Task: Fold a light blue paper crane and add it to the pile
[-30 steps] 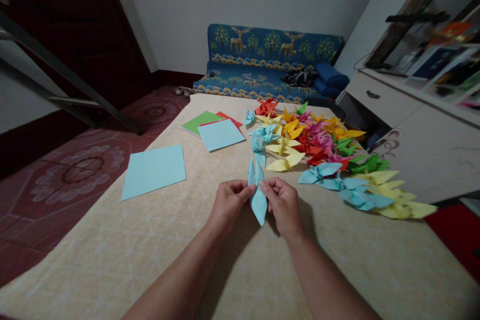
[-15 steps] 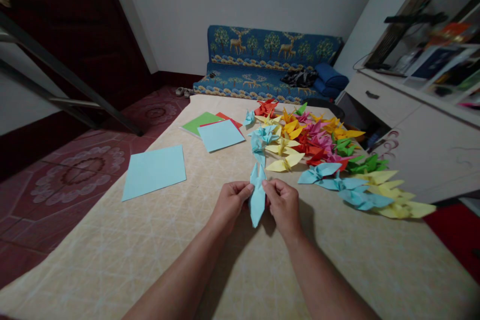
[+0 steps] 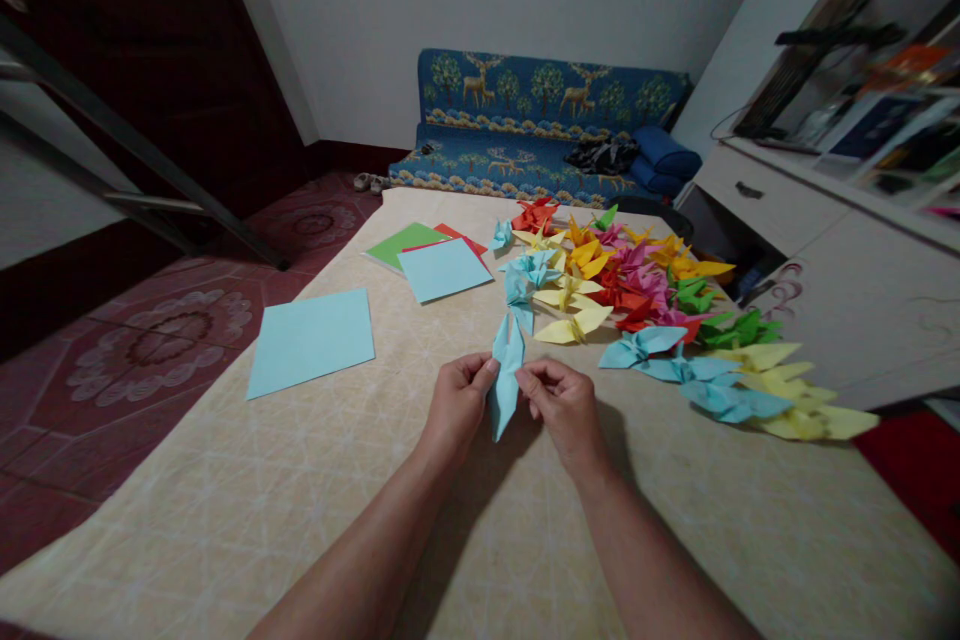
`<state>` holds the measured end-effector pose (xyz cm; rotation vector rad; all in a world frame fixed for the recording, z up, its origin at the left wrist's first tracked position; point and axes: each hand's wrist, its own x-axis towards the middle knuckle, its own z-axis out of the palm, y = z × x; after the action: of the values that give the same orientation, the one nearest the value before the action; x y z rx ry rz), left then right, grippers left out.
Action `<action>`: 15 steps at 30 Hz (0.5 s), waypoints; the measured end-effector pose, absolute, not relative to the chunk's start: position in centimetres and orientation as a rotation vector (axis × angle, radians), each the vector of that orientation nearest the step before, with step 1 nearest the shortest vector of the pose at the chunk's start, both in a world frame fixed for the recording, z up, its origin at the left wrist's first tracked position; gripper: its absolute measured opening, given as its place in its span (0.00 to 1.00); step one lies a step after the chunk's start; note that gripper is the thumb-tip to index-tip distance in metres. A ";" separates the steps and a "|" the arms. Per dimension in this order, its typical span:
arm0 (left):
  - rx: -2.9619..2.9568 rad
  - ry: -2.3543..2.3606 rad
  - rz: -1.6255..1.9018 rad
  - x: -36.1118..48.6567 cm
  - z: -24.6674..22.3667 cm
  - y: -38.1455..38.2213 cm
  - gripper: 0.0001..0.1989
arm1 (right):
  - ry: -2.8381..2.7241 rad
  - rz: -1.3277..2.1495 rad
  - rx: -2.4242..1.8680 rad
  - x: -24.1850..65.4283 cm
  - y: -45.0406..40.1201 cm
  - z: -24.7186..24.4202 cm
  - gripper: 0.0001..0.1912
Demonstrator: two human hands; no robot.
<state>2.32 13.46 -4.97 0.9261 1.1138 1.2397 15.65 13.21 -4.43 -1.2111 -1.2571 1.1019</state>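
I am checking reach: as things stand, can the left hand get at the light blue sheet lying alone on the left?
Probably yes: nothing visible stands between the left hand and the light blue sheet, though that hand holds the folded paper.

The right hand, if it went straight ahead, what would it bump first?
The right hand would first meet the blue folded paper it touches; beyond that, probably the left hand, though depth is unclear.
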 end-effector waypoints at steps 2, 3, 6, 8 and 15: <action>0.958 1.136 1.246 2.3 -5.0 13.5 0.14 | -1.279 1.030 -1.235 15.4 13.1 -4.5 0.12; 0.974 1.144 1.245 2.4 -4.9 13.5 0.14 | -1.292 0.978 -1.250 15.3 13.0 -4.5 0.12; 1.030 1.142 1.232 2.5 -4.6 13.4 0.14 | -1.318 0.818 -1.294 15.0 12.8 -4.7 0.11; 1.073 1.099 1.213 2.6 -4.4 13.3 0.13 | -1.324 0.748 -1.315 14.9 12.7 -4.8 0.11; 1.082 1.071 1.202 2.7 -4.3 13.0 0.10 | -1.328 0.784 -1.311 15.0 12.6 -5.1 0.11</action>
<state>2.72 13.05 -4.32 1.0820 1.0706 1.2021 14.95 12.57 -5.10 -1.3115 -1.3282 0.7842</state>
